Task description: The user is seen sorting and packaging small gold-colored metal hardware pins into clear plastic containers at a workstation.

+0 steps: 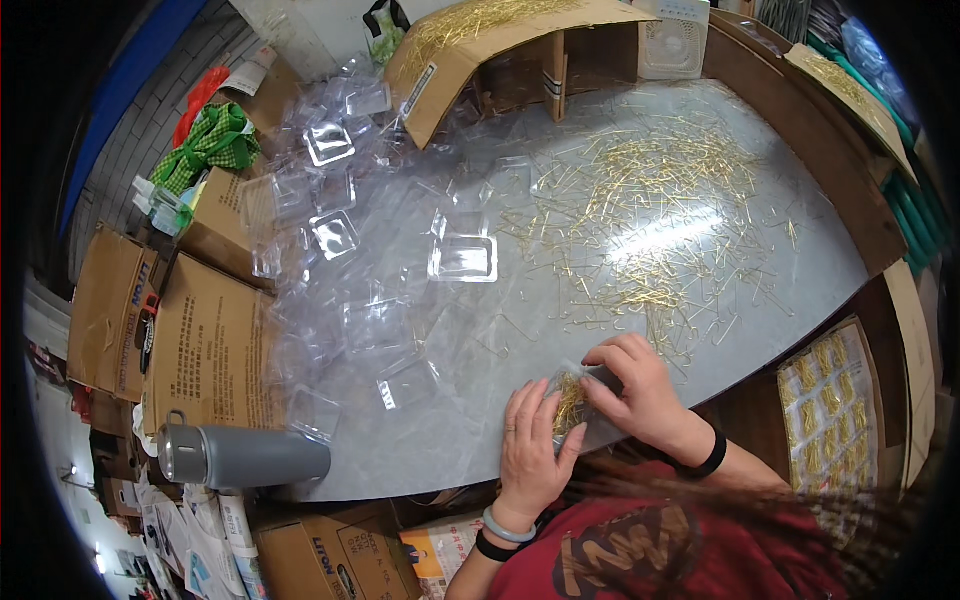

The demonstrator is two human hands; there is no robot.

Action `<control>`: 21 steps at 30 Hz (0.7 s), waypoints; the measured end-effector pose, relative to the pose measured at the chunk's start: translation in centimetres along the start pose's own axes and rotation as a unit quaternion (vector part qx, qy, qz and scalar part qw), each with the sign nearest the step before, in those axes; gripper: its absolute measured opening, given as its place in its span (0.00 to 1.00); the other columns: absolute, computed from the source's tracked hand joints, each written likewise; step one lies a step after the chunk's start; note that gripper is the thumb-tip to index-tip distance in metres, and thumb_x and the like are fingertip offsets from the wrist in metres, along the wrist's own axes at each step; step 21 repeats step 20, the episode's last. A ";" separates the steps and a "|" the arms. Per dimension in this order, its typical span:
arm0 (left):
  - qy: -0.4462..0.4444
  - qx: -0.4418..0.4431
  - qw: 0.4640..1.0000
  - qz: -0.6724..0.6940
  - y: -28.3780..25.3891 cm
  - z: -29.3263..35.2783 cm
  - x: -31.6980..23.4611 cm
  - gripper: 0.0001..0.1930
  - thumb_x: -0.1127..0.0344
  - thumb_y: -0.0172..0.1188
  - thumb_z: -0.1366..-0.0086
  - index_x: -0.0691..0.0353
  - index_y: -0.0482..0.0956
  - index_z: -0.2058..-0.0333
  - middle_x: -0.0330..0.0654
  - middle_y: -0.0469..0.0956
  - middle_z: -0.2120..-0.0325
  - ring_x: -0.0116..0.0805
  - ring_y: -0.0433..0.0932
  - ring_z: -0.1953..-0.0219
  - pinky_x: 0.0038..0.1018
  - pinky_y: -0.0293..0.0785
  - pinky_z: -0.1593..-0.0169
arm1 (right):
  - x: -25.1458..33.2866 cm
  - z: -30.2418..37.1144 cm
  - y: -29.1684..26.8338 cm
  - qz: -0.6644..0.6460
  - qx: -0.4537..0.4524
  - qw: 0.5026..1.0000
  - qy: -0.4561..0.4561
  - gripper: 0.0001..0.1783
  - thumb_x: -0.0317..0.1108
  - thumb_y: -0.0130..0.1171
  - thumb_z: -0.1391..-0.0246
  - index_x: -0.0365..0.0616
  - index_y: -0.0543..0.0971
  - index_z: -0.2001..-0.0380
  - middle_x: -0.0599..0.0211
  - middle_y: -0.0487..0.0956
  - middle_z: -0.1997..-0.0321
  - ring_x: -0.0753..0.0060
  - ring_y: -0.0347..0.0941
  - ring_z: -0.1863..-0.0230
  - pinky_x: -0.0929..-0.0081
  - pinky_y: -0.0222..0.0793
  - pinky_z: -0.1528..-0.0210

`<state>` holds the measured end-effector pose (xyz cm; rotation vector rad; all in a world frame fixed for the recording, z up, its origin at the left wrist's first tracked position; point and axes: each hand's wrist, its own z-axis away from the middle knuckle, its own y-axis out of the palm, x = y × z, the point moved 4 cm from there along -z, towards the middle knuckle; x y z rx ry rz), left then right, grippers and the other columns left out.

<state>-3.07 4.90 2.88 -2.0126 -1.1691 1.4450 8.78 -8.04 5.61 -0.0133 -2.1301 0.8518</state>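
Near the table's front edge lies a small clear plastic clamshell pack (569, 403) with a bundle of thin gold hooks inside. My left hand (530, 445) holds it from the left, fingers together along its side and the thumb at the near edge. From the right, my right hand (640, 385) grips its far right edge with bent fingers and thumb. Beyond my hands spreads a loose heap of gold wire hooks (665, 170). To the left is a large pile of clear plastic clamshells (365, 325), one of them an opened clamshell (463, 258) at the pile's right side.
A grey bottle (250, 457) lies on its side at the front left, by cardboard boxes (215, 345). A bent cardboard shelf (430, 95) bearing more hooks and a white fan (673, 45) stand at the back. Cardboard walls (810, 140) line the right; filled packs (830, 410) sit lower right.
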 end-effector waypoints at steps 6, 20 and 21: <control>0.004 -0.011 1.000 -0.018 0.1 -0.1 0.1 0.25 0.60 0.62 0.34 0.69 0.70 0.43 0.56 0.67 0.41 0.58 0.66 0.38 0.47 0.62 0.35 | -1.0 0.2 0.0 -0.110 -0.004 0.989 0.096 0.07 0.31 0.66 0.47 0.40 0.80 0.69 0.61 0.77 0.69 0.57 0.73 0.66 0.64 0.69 0.63; 0.016 -0.020 0.999 -0.023 0.3 0.1 0.0 0.25 0.62 0.62 0.34 0.70 0.70 0.43 0.57 0.67 0.40 0.58 0.66 0.38 0.47 0.63 0.35 | -0.7 -0.2 0.4 -0.038 -0.064 0.997 0.012 0.06 0.32 0.67 0.48 0.43 0.83 0.68 0.62 0.79 0.64 0.58 0.76 0.61 0.63 0.71 0.59; 0.016 -0.020 0.999 -0.023 0.3 0.1 0.0 0.25 0.62 0.62 0.34 0.70 0.70 0.43 0.57 0.67 0.40 0.58 0.66 0.38 0.47 0.63 0.35 | -0.7 -0.2 0.4 -0.038 -0.064 0.997 0.012 0.06 0.32 0.67 0.48 0.43 0.83 0.68 0.62 0.79 0.64 0.58 0.76 0.61 0.63 0.71 0.59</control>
